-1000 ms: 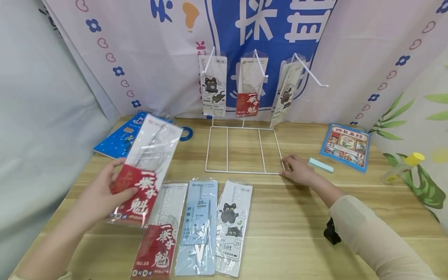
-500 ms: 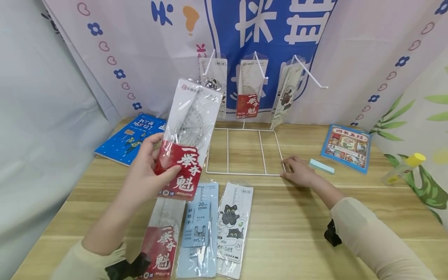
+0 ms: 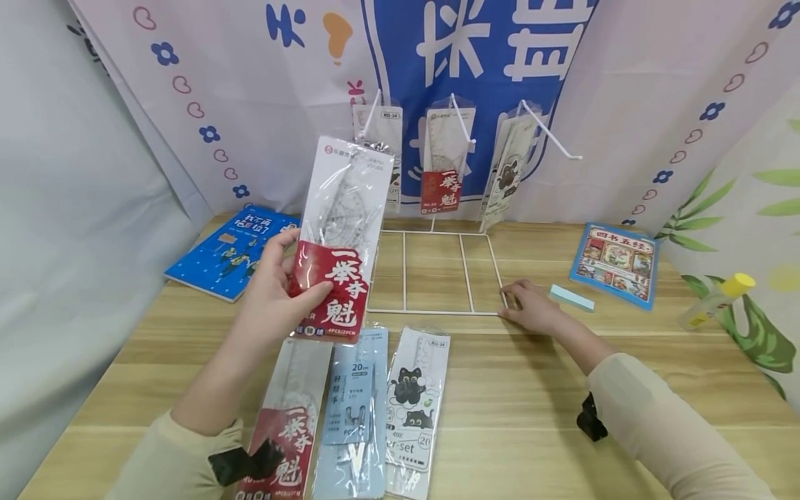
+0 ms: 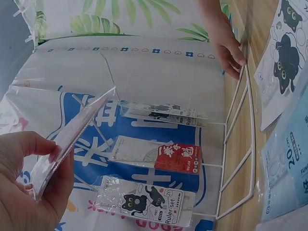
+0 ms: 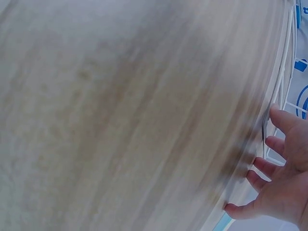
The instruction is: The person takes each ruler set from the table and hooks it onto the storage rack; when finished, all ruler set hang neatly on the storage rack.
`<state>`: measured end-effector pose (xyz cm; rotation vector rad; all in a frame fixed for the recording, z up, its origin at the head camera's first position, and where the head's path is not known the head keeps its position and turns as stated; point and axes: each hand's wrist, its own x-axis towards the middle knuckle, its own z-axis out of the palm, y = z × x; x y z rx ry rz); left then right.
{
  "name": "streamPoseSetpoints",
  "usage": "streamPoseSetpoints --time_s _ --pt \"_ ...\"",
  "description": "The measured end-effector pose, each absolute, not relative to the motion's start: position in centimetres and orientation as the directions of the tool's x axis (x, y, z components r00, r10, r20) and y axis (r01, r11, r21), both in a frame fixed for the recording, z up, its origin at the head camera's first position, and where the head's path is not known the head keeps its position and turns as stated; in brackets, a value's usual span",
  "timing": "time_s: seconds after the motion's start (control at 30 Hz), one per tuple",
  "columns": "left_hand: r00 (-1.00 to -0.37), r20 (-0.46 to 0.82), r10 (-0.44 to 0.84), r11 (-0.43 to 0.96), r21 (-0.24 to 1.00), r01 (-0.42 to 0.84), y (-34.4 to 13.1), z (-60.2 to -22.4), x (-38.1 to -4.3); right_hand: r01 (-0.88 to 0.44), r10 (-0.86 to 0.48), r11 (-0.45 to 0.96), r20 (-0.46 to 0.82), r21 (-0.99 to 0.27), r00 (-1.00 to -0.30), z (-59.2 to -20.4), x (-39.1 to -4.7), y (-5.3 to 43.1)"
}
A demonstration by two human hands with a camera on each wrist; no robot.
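Note:
My left hand point(image 3: 275, 292) grips a clear-wrapped ruler set point(image 3: 342, 236) by its lower left side, thumb across the red front. It is raised and tilted, overlapping the left hook's ruler pack in the head view. In the left wrist view, the held ruler set point(image 4: 72, 134) appears nearly edge-on, between thumb and fingers. My right hand point(image 3: 531, 305) rests at the front right corner of the white wire rack point(image 3: 435, 312), touching its base wire. Its fingers point(image 5: 264, 166) are spread in the right wrist view. A red-and-white ruler pack point(image 3: 448, 160) hangs on the middle hook.
Cat ruler packs hang on the left hook point(image 3: 371, 114) and right hook point(image 3: 553, 132). In front lie a red ruler set point(image 3: 294, 417), a blue one point(image 3: 353, 417) and a cat one point(image 3: 417, 396). Beside the rack are books point(image 3: 615, 264), a pale blue block point(image 3: 571, 297) and a glue bottle point(image 3: 719, 302).
My left hand has carried the red ruler set up and to the right, from above the table's left side toward the rack's left hook. My right hand has stayed at the rack's corner.

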<state>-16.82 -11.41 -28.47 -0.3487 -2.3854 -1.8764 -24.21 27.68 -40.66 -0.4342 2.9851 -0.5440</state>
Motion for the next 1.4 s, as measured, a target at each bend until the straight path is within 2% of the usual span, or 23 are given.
streamPoseSetpoints --time_s 0.3,0.47,0.63,1.0,1.4 --pt "-0.981 0.148 0.122 0.191 0.967 0.170 -11.0 -29.6 -19.3 -0.262 -0.284 0.896 -0.011 -0.360 -0.959 -40.7 -24.2 27.9" --pt "-0.977 0.176 0.121 0.137 0.972 0.192 -10.9 -30.4 -21.2 -0.265 -0.285 0.894 -0.004 -0.362 -0.958 -40.9 -24.2 28.0" --pt "-0.973 0.204 0.111 0.158 0.963 0.220 -10.5 -30.7 -23.2 -0.265 -0.281 0.894 0.008 -0.361 -0.960 -40.9 -24.2 28.1" --pt "-0.992 0.119 0.047 0.235 0.964 0.127 -9.9 -31.2 -28.7 -0.275 -0.290 0.885 0.020 -0.376 -0.957 -41.1 -24.1 27.8" --pt "-0.991 0.132 0.013 0.267 0.955 0.131 -8.7 -30.9 -33.4 -0.276 -0.290 0.887 0.017 -0.371 -0.957 -41.0 -24.2 27.8"
